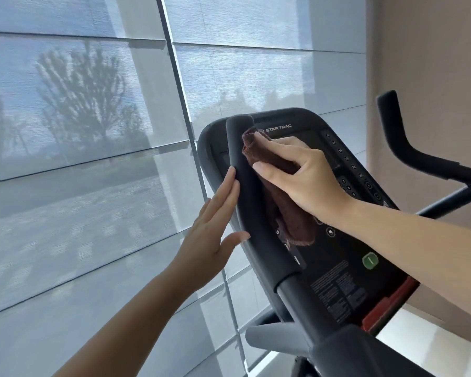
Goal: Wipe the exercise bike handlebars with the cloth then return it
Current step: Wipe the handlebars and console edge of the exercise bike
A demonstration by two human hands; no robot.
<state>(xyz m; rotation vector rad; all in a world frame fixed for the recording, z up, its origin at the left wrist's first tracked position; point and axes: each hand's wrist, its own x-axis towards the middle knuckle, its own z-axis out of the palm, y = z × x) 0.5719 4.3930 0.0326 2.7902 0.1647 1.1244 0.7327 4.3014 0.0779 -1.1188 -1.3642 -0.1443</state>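
2 hands at left handlebar (249,191), right hand (307,172) pressing brown cloth (286,210), left hand (212,227) flat, fingers spread

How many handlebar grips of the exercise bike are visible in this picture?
2. The left grip stands before the console, between both hands; the right grip rises at the far right, untouched. Others may be hidden.
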